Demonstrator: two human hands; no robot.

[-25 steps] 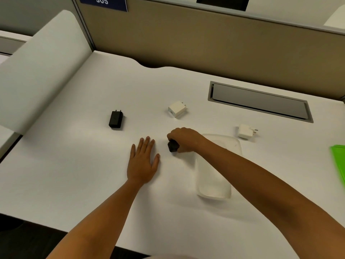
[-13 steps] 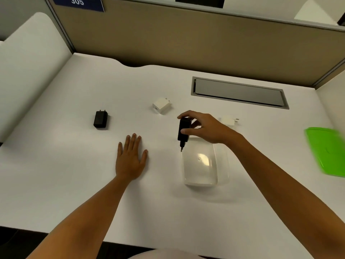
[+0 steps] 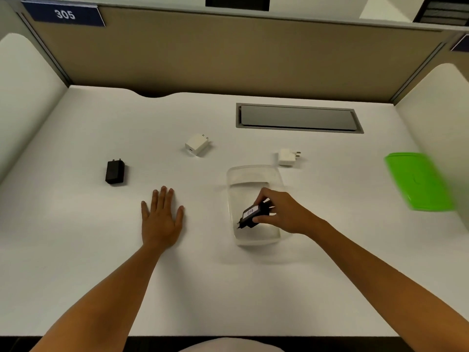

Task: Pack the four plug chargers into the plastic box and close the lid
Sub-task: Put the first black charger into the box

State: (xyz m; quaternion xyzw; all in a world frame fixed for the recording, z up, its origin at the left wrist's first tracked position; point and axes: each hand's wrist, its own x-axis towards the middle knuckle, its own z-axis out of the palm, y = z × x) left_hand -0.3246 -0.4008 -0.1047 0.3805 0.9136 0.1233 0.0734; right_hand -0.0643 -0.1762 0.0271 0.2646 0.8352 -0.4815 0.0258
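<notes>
Moved since a second ago: black charger (image 3: pixel 251 214) has gone from the desk, left of the plastic box (image 3: pixel 253 174), to inside the box's opening, carried by the right hand (image 3: pixel 281 213).
Meaning: first of four is about to be set down; none rests in the box yet, by my reading.
Right hand: pinched on the charger, prongs pointing down-left, white label reading 018 facing up.
Left hand (image 3: pixel 161 219): flat on the desk (image 3: pixel 76 250), fingers spread, holding nothing.
Box: clear, open, otherwise empty.
Remaining: second black charger (image 3: pixel 115 172) far left; white charger (image 3: pixel 197 144) beyond; white round-pin charger (image 3: pixel 288 157) just behind the box.
Lid (image 3: pixel 418 181): green, well right, blurred.
</notes>
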